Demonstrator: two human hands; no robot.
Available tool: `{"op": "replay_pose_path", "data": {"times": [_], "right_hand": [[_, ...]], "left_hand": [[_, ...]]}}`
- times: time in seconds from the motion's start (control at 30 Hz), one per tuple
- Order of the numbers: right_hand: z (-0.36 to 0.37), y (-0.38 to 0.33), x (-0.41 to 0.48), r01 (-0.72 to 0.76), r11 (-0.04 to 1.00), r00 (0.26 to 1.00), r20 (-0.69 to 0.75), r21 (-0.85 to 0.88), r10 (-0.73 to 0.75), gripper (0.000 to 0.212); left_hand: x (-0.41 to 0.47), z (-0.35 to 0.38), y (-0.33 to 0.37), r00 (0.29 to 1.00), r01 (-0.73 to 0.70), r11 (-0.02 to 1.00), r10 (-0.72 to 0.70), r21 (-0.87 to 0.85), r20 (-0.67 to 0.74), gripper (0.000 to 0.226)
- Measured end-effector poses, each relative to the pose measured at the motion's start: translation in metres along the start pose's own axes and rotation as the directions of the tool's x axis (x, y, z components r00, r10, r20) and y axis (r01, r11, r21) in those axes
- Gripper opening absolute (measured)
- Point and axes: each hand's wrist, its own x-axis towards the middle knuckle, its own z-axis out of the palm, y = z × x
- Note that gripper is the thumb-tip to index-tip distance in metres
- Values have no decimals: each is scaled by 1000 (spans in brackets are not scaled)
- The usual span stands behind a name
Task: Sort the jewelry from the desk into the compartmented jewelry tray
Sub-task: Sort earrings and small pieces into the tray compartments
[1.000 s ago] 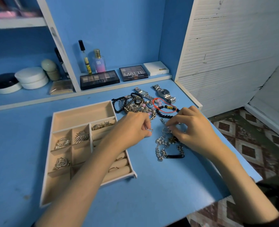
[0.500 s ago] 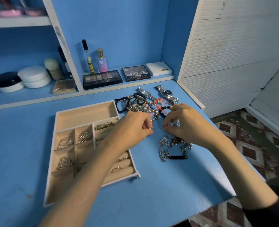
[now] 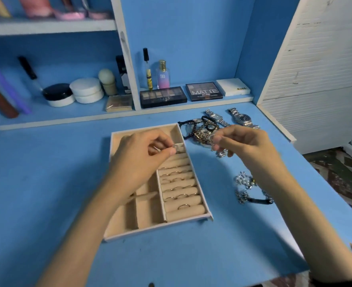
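Hovering over the upper part of the beige jewelry tray [image 3: 150,230], the left hand [image 3: 144,160] pinches a small silvery piece [image 3: 176,148] between thumb and fingertips; the piece is too blurred to name more closely. It hangs above the tray's upper right area, just over the top of the ring rolls. The right hand [image 3: 248,146], at centre right of the frame, has its fingers curled and pinches a silver chain [image 3: 219,149], which dangles below the fingertips over the blue desk [image 3: 47,193], just right of the tray's upper right corner.

The tray lies at the centre of the frame. Its right-hand column holds padded rolls with several rings [image 3: 179,184] tucked between them, and the compartments at its lower left show bare lining.

Beyond the right hand, toward the upper right, lies a tangle of bracelets [image 3: 200,129], dark bands mixed with gold-toned and silver links, with two silver watches [image 3: 242,119] just behind it. Lower right of the tray, well apart from it, lie beaded silver bracelets [image 3: 243,181] and one with a black plate [image 3: 259,200].

On the low shelf at the back are two eyeshadow palettes [image 3: 162,96], a white compact [image 3: 233,87], a perfume bottle [image 3: 163,75] and round jars [image 3: 86,90].
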Motion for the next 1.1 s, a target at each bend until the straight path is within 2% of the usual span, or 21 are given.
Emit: {"op": "replay_pose_path", "data": {"times": [0.17,0.33,0.5,0.63,0.83,0.93,1.0,1.1], "right_hand": [[47,-3,-3,23,999,996,90,28,-26,12],[79,-10,-4,78,997,986,147,-28,-73,15],[93,-20,-6,122,988,979,173,-99,-104,8],[95,-24,-7,143,978,973,205,-150,-111,6],[100,-23,-7,156,971,968,225,-182,-113,6],[104,-21,-7,172,962,965,232,-214,-121,5],[107,-22,-9,186,956,960,249,-226,-128,6],[115,-22,-10,202,948,948,293,-247,-126,9]], "left_hand": [[-25,-44,-33,993,100,995,-99,2,-67,12],[-44,-58,-46,991,133,988,-135,73,15,11],[-46,-56,-48,980,58,964,-104,260,167,5],[-43,-57,-51,970,-83,896,-28,437,242,12],[-38,-57,-58,957,-146,859,-3,490,290,17],[-37,-55,-63,982,-80,918,7,388,186,11],[-35,-53,-69,1000,-17,967,11,254,23,7],[-31,-48,-77,982,27,997,-13,73,-186,13]]}}
